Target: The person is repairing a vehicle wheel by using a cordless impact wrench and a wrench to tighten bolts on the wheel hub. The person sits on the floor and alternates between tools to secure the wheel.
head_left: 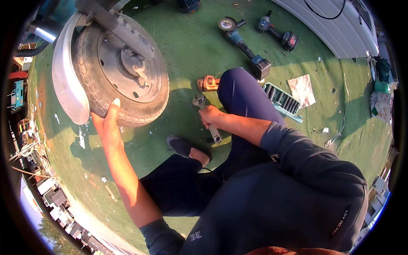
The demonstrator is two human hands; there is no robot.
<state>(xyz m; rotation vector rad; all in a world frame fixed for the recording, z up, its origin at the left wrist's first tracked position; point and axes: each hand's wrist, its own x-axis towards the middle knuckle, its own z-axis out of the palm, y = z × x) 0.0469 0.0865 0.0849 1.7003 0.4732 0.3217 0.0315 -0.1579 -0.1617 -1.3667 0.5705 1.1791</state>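
At the lower edge of a dusty wheel (pixel 146 102), my left hand (pixel 105 123) grips the tire, its thumb on the sidewall and its fingers mostly hidden along the tread. The wheel is mounted on a dark fork leg (pixel 121 32), with a pale curved fender (pixel 66 80) along its left side. My right hand (pixel 210 116) is closed around the handle of an adjustable wrench (pixel 199 101). The wrench head points away from me, apart from the wheel, and its handle end shows below my fist.
An orange tool (pixel 208 83) lies beyond my right hand. Farther off are a cordless angle grinder (pixel 242 42) and a cordless impact wrench (pixel 276 32). A socket set case (pixel 282 102) sits right of my knee, near a stained sheet (pixel 301 90). Green matting (pixel 187 46) covers the floor.
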